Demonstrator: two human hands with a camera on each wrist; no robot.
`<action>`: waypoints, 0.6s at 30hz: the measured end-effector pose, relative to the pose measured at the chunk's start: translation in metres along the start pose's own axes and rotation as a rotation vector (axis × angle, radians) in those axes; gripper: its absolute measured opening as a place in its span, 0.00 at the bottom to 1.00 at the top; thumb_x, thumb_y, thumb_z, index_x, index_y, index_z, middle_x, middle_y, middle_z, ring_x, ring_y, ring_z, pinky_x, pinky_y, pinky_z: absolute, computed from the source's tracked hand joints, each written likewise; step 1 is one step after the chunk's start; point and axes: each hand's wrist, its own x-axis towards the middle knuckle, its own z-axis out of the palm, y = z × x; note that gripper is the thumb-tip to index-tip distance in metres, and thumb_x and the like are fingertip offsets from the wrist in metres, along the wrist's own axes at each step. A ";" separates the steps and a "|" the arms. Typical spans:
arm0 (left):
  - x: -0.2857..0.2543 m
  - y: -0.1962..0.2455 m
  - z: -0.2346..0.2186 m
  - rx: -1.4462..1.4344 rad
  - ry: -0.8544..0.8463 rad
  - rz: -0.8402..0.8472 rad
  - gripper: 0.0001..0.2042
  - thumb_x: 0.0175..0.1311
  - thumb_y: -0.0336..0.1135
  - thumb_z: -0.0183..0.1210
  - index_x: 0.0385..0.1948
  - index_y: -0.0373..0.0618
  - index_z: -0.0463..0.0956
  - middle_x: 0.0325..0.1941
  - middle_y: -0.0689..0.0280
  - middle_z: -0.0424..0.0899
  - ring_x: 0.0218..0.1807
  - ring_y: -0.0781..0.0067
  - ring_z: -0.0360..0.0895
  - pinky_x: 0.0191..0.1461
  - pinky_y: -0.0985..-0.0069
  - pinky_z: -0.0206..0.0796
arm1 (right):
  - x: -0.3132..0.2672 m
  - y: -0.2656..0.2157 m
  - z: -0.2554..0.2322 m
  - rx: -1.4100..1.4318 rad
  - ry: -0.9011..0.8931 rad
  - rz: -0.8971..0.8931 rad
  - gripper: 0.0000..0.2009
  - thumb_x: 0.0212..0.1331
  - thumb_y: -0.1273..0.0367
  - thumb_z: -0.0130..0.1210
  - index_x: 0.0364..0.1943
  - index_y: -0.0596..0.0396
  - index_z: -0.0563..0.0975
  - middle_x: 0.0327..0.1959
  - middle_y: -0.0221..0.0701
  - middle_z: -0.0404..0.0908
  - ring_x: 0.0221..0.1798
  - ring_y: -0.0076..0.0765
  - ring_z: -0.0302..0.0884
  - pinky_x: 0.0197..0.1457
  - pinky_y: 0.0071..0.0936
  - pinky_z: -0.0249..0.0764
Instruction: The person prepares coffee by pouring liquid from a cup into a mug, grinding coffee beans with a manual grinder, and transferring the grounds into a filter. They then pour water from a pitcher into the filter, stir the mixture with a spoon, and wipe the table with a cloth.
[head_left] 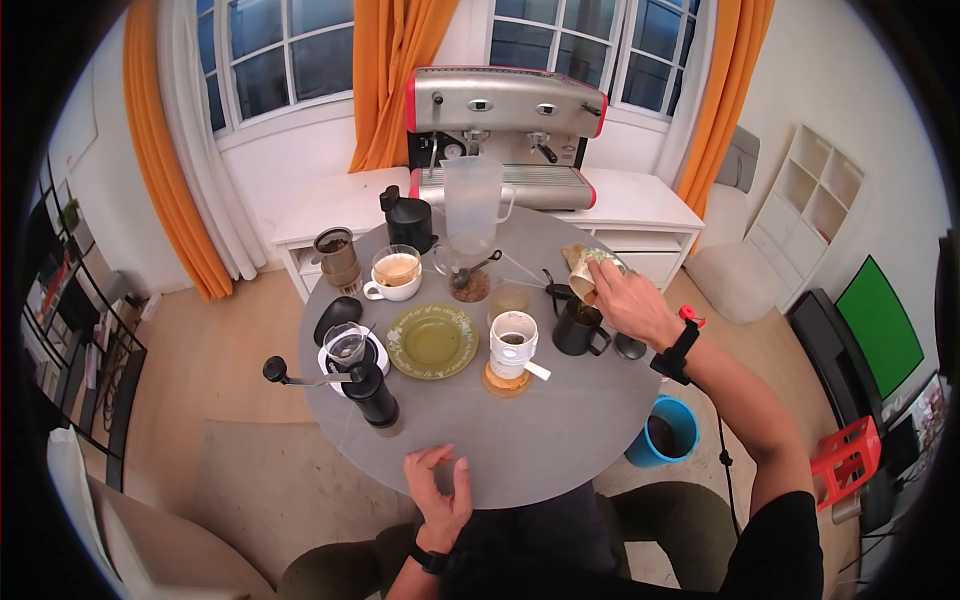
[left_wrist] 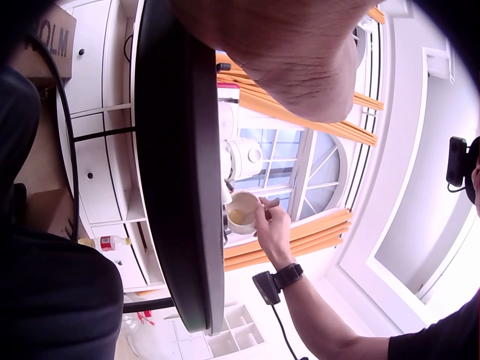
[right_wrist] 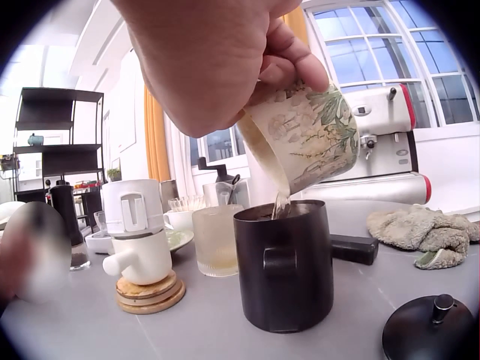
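My right hand (head_left: pixel 634 306) grips a floral cup (right_wrist: pixel 311 139) and tilts it over a black pot (right_wrist: pixel 285 281). A thin stream of liquid (right_wrist: pixel 282 205) runs from the cup's lip into the pot. Beside the pot lies a black lid with a knob (right_wrist: pixel 424 330). Fingers loosely bent and thumb apart, my left hand (head_left: pixel 440 493) is at the table's near edge and holds nothing. Left of the pot, a white dripper (head_left: pixel 513 330) sits on a white handled cup (right_wrist: pixel 146 259) over a wooden coaster (right_wrist: pixel 150 294).
A ribbed glass (right_wrist: pixel 215 244) is behind the pot, and a crumpled cloth (right_wrist: pixel 420 234) lies beyond it. An olive plate (head_left: pixel 433 341), hand grinder (head_left: pixel 372 397) and cup of coffee (head_left: pixel 397 271) are on the left. A tall plastic jug (head_left: pixel 472 205) stands at the back.
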 end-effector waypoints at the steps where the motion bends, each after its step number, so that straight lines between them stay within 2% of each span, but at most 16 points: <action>1: 0.000 0.000 0.000 -0.001 0.001 0.001 0.14 0.62 0.25 0.67 0.49 0.41 0.78 0.40 0.59 0.80 0.42 0.59 0.74 0.52 0.66 0.66 | 0.000 0.000 0.000 -0.013 0.004 -0.006 0.23 0.66 0.70 0.57 0.61 0.74 0.73 0.42 0.44 0.75 0.24 0.47 0.81 0.28 0.41 0.79; 5: 0.000 -0.001 0.000 -0.005 0.002 0.006 0.14 0.62 0.25 0.67 0.49 0.41 0.78 0.39 0.59 0.80 0.42 0.59 0.74 0.51 0.65 0.66 | -0.004 0.003 0.009 -0.016 -0.016 0.019 0.24 0.70 0.68 0.55 0.65 0.69 0.71 0.40 0.43 0.72 0.23 0.48 0.79 0.28 0.44 0.77; 8: 0.000 -0.002 0.000 0.003 0.000 0.010 0.14 0.62 0.25 0.67 0.49 0.41 0.78 0.39 0.59 0.79 0.42 0.59 0.74 0.51 0.65 0.66 | -0.007 0.004 0.009 -0.006 -0.024 0.024 0.24 0.70 0.67 0.56 0.65 0.67 0.71 0.42 0.43 0.73 0.24 0.49 0.79 0.29 0.45 0.77; 11: -0.001 -0.002 0.000 0.005 0.006 0.009 0.14 0.62 0.25 0.67 0.49 0.41 0.78 0.39 0.59 0.79 0.42 0.59 0.74 0.51 0.66 0.66 | -0.006 0.005 0.006 0.099 0.002 0.135 0.17 0.68 0.68 0.57 0.54 0.68 0.75 0.44 0.48 0.76 0.27 0.55 0.80 0.33 0.48 0.80; 14: -0.001 0.000 -0.001 -0.019 0.021 -0.012 0.14 0.62 0.24 0.67 0.49 0.41 0.78 0.40 0.58 0.79 0.43 0.59 0.75 0.51 0.67 0.67 | 0.003 0.017 0.000 0.292 0.100 0.382 0.13 0.69 0.67 0.56 0.46 0.66 0.77 0.41 0.53 0.77 0.33 0.63 0.80 0.41 0.54 0.78; 17: -0.002 -0.001 -0.002 -0.062 0.034 -0.027 0.14 0.63 0.24 0.67 0.49 0.40 0.78 0.41 0.58 0.79 0.43 0.60 0.75 0.51 0.67 0.69 | 0.018 0.023 -0.019 0.435 0.224 0.502 0.13 0.70 0.67 0.55 0.40 0.68 0.79 0.36 0.55 0.76 0.38 0.68 0.79 0.47 0.57 0.74; 18: -0.002 -0.001 -0.002 -0.080 0.037 -0.030 0.14 0.63 0.24 0.67 0.49 0.40 0.79 0.41 0.58 0.79 0.43 0.60 0.75 0.51 0.68 0.69 | 0.027 0.017 -0.033 0.475 0.241 0.560 0.15 0.70 0.66 0.55 0.37 0.71 0.80 0.37 0.57 0.79 0.42 0.67 0.80 0.50 0.54 0.73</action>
